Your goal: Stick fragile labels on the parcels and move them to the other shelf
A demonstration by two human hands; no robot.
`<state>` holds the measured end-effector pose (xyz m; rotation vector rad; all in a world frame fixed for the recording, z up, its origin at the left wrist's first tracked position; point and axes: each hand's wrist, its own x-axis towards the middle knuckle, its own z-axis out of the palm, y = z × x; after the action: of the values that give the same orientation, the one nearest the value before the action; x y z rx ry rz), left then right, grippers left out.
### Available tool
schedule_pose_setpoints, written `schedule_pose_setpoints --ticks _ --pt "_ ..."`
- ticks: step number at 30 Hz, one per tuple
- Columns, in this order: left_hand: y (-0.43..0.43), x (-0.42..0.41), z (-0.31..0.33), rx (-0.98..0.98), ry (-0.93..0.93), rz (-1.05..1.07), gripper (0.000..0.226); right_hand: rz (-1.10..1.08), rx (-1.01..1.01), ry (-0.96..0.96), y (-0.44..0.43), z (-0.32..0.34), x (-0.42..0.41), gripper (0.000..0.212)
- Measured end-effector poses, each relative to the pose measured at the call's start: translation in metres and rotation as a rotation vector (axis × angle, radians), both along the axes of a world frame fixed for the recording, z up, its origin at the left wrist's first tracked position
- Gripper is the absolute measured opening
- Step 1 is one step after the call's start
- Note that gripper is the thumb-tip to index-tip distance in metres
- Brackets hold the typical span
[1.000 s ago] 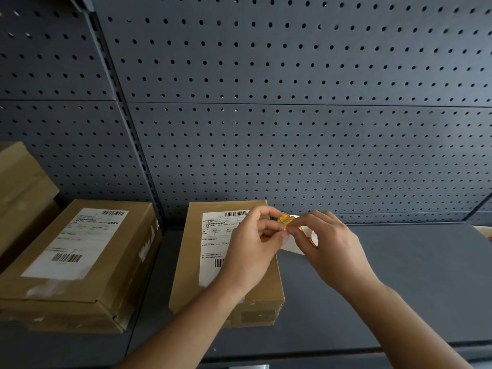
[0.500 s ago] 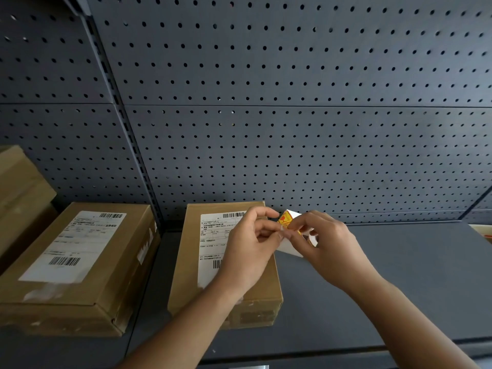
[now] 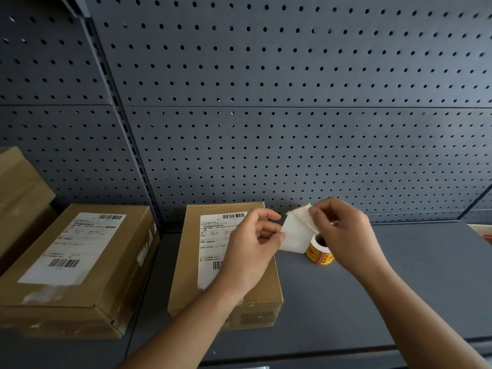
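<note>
White backing paper (image 3: 294,235) hangs between both hands. The left hand (image 3: 250,251) pinches its lower left edge with thumb and forefinger, and the right hand (image 3: 343,235) pinches its top right corner, where a sliver of orange fragile label (image 3: 300,208) shows. Just below the right hand, partly hidden by it, a small roll of orange labels (image 3: 319,255) stands on the dark grey metal shelf (image 3: 399,288). Under the left wrist lies a flat brown cardboard parcel (image 3: 191,262) bearing a white shipping sheet. A second brown parcel (image 3: 80,257) lies on the neighbouring shelf to the left, before the grey pegboard wall (image 3: 292,129).
</note>
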<state>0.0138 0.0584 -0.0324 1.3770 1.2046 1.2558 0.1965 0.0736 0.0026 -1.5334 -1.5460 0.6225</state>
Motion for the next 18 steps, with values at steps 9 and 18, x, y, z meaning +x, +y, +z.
schedule_pose_setpoints --ticks 9,18 --pt "-0.002 0.0 0.002 0.015 0.027 0.006 0.03 -0.145 0.021 0.201 0.004 0.021 0.022 0.016" --pt "-0.004 0.003 0.009 0.068 0.033 -0.023 0.006 -0.082 0.095 0.343 -0.011 0.031 0.011 0.015"
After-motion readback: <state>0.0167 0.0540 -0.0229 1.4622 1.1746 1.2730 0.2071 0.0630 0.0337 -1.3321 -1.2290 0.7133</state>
